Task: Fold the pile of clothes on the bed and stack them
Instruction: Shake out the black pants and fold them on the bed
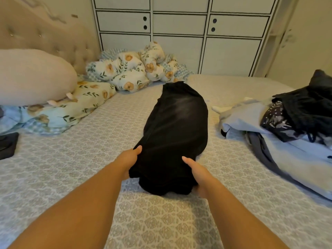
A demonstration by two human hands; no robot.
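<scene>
Grey-patterned bedspread [75, 177] across the whole bed, seen from the near edge. Both bare forearms reaching in from the near edge toward the middle. Left hand [128, 159] gripping the near left corner of a black garment [177, 133], thumb on top, fingers curled under the cloth and hidden. Right hand [197, 174] gripping the near right corner likewise, thumb laid on top, fingers tucked beneath the hem and out of sight. Garment lying lengthwise down the middle of the bed, near end bunched between the two hands, far end narrowing toward the far edge; slightly blurred along its upper face. Fold state of the garment not clear.

Against the right edge, level with the garment and well apart from it: unfolded pile of clothes [287, 126], pale blue cloth at the bottom, a dark spotted piece and black items on top, a grey strip trailing toward the near right.

At the left edge: small dark cloth [8, 144], lying flat, partly cut off by the picture edge. Beyond it, floral blanket [71, 108] crumpled along the left side, with a large beige pillow [34, 76] resting on it against the tufted headboard [45, 36].

At the far edge, just past the garment's far end: heaped floral quilt [136, 67]. Behind the bed: white wardrobe [181, 24] with dark-lined panel doors.
</scene>
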